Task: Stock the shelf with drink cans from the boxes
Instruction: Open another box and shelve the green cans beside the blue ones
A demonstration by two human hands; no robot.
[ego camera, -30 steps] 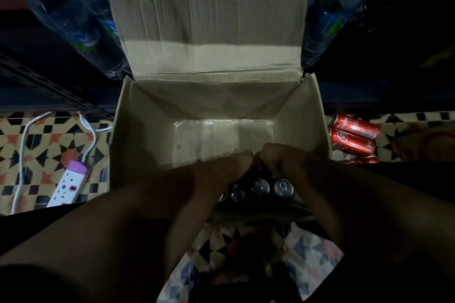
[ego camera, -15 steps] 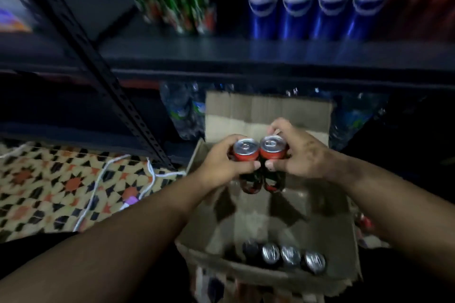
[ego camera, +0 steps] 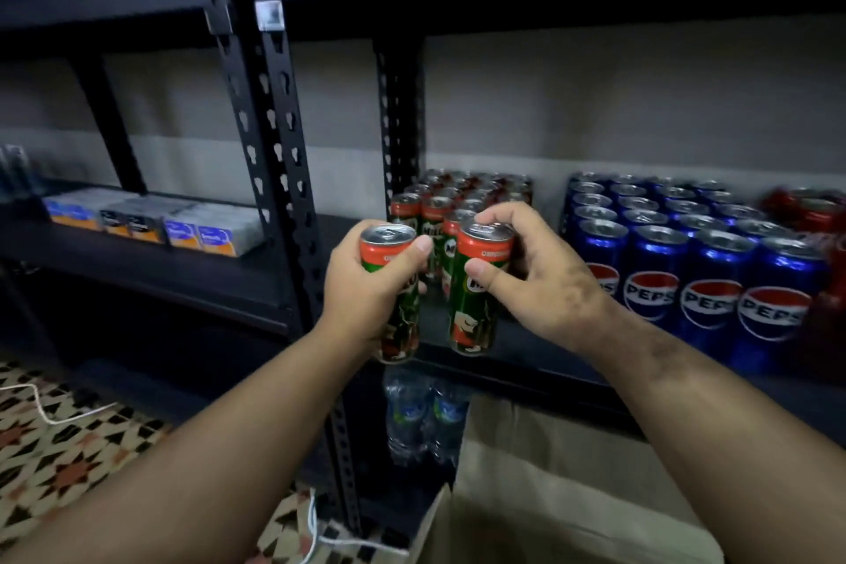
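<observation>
My left hand (ego camera: 366, 289) grips a slim green and red Milo can (ego camera: 387, 250), held upright in front of the black shelf (ego camera: 526, 353). My right hand (ego camera: 535, 275) holds a second Milo can (ego camera: 476, 316) beside it, its base just above the shelf's front edge. Behind both cans stands a block of matching Milo cans (ego camera: 462, 197) on the same shelf. The open cardboard box (ego camera: 549, 485) sits on the floor below, only its flap in view.
Blue Pepsi cans (ego camera: 686, 256) fill the shelf to the right, with red cans (ego camera: 815, 211) beyond. A black upright post (ego camera: 274, 151) stands left of my hands. Small cartons (ego camera: 155, 222) lie on the left shelf. Water bottles (ego camera: 421, 417) sit below. A white cable (ego camera: 55, 412) crosses the tiled floor.
Both hands took a Milo can each out of the box and lifted them up to the shelf level. My view rose from the box to the shelf.
</observation>
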